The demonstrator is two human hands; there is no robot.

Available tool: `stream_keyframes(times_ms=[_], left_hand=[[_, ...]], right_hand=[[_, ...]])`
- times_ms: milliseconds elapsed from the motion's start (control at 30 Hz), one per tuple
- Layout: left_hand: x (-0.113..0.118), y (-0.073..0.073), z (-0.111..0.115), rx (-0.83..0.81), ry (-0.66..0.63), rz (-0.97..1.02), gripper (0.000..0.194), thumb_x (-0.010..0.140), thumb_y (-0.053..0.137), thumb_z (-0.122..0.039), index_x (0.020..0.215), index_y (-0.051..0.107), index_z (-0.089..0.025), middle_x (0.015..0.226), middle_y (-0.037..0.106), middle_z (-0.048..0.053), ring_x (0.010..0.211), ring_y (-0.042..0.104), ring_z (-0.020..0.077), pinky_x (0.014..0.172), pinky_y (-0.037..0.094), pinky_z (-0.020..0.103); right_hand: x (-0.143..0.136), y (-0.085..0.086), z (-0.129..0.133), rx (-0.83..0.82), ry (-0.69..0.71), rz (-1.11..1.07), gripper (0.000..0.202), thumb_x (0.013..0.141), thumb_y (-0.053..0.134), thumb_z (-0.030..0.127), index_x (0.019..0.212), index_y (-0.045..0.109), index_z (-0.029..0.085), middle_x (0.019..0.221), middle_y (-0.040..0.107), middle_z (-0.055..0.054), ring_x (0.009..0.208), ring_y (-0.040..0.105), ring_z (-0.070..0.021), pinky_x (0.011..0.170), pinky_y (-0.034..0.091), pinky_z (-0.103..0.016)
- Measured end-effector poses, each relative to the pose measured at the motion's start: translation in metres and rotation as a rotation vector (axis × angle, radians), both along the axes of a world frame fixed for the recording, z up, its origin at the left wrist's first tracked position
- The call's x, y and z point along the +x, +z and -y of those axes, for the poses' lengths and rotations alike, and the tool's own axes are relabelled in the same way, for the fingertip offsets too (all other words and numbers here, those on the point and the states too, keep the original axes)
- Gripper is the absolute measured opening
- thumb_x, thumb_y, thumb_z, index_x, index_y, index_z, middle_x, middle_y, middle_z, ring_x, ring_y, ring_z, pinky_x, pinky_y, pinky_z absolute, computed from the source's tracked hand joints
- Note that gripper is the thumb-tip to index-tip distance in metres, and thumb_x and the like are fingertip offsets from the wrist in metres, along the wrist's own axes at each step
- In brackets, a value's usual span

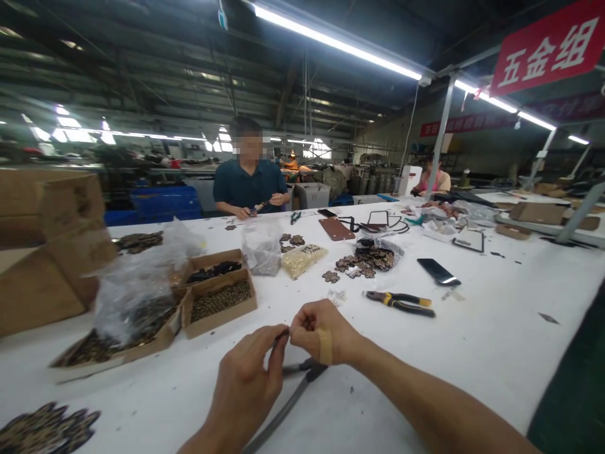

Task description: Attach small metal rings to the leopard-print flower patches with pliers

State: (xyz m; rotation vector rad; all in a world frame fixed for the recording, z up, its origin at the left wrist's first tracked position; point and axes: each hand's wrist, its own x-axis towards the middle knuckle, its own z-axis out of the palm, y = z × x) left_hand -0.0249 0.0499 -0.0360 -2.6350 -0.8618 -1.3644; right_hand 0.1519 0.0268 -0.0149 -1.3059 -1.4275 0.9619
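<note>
Fingertips nearly meeting, my two hands are over the white table. My left hand (250,369) is closed in a pinch on a small dark piece (282,335), mostly hidden by the fingers. My right hand (321,331), with a tan bandage (325,346) near the thumb, pinches at the same spot; whatever is in its fingertips is too small to make out. Beneath both hands lies a tool with long grey handles (283,403) and a dark joint, partly covered. Yellow-and-black pliers (401,301) rest beyond my right wrist.
Cardboard trays of small metal parts (220,302) stand at left, near a plastic bag (137,284). Flower-shaped pieces (363,261) are heaped in the middle, more at front left (47,429). A phone (437,272) lies at right. Across the table, a person (250,180) handles something small.
</note>
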Motion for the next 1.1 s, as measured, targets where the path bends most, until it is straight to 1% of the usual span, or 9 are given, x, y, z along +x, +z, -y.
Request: stream_keyframes(times_ms=[167,333,400,533,600,700,767,900,1100], left_hand=[[0.001,-0.003,0.000,0.004,0.004,-0.007,0.015,0.092,0.056,-0.020,0.104,0.064,-0.020,0.093,0.073,0.005,0.079,0.069,0.0202,0.072,0.054,0.032],[-0.002,-0.004,0.012,-0.030,0.034,-0.027,0.014,0.093,0.054,-0.018,0.101,0.066,-0.018,0.089,0.072,0.007,0.080,0.067,0.0205,0.074,0.053,0.034],[-0.002,-0.006,0.016,-0.062,0.050,-0.008,0.014,0.093,0.054,-0.019,0.099,0.066,-0.018,0.089,0.072,0.008,0.081,0.067,0.0204,0.075,0.053,0.033],[-0.003,-0.013,0.014,-0.143,0.103,0.022,0.015,0.093,0.053,-0.021,0.098,0.067,-0.018,0.087,0.072,0.007,0.078,0.067,0.0191,0.073,0.053,0.032],[-0.005,-0.018,0.010,-0.174,0.125,0.034,0.015,0.093,0.054,-0.021,0.098,0.067,-0.018,0.088,0.072,0.006,0.078,0.067,0.0191,0.074,0.053,0.032],[-0.009,-0.027,0.004,-0.188,0.147,0.049,0.015,0.092,0.055,-0.021,0.098,0.067,-0.018,0.089,0.073,0.006,0.080,0.068,0.0194,0.075,0.054,0.033],[-0.010,-0.032,0.001,-0.181,0.151,0.058,0.015,0.092,0.055,-0.021,0.099,0.067,-0.018,0.090,0.073,0.006,0.081,0.068,0.0197,0.076,0.054,0.034],[-0.011,-0.038,0.001,-0.181,0.132,0.056,0.015,0.092,0.054,-0.021,0.100,0.067,-0.018,0.092,0.073,0.007,0.081,0.068,0.0196,0.077,0.055,0.034],[-0.010,-0.045,0.009,-0.234,0.136,0.039,0.015,0.092,0.053,-0.019,0.099,0.067,-0.018,0.092,0.073,0.006,0.082,0.068,0.0191,0.078,0.053,0.033]], right_hand=[[-0.002,-0.008,-0.002,-0.006,0.006,0.004,0.008,0.071,0.064,0.021,0.066,0.061,0.016,0.056,0.057,0.003,0.053,0.050,-0.0100,0.050,0.036,-0.020],[0.000,-0.005,0.006,0.029,0.028,0.012,0.010,0.072,0.066,0.024,0.068,0.063,0.015,0.057,0.056,0.002,0.053,0.047,-0.0095,0.049,0.034,-0.021],[0.015,-0.006,0.003,0.054,0.088,0.005,0.015,0.076,0.066,0.029,0.073,0.066,0.015,0.056,0.056,0.002,0.051,0.048,-0.0104,0.048,0.036,-0.022],[0.065,-0.017,-0.019,0.126,-0.139,0.131,0.022,0.078,0.066,0.037,0.074,0.065,0.016,0.057,0.060,0.000,0.051,0.053,-0.0132,0.049,0.039,-0.024],[0.089,-0.025,-0.028,0.113,-0.206,0.289,0.022,0.079,0.065,0.037,0.074,0.066,0.016,0.058,0.062,-0.001,0.052,0.055,-0.0144,0.050,0.040,-0.025],[0.116,-0.038,-0.035,0.064,-0.164,0.595,0.019,0.079,0.064,0.033,0.075,0.070,0.016,0.065,0.069,-0.004,0.058,0.060,-0.0168,0.055,0.041,-0.026],[0.125,-0.048,-0.038,0.031,-0.130,0.718,0.017,0.077,0.065,0.031,0.076,0.073,0.016,0.069,0.072,-0.006,0.062,0.062,-0.0180,0.057,0.042,-0.027],[0.133,-0.066,-0.044,-0.008,-0.125,0.766,0.016,0.074,0.067,0.029,0.080,0.076,0.017,0.073,0.074,-0.007,0.067,0.065,-0.0200,0.060,0.043,-0.027],[0.134,-0.075,-0.042,-0.024,-0.078,0.785,0.019,0.075,0.065,0.031,0.083,0.075,0.017,0.077,0.075,-0.007,0.071,0.066,-0.0207,0.064,0.044,-0.028]])
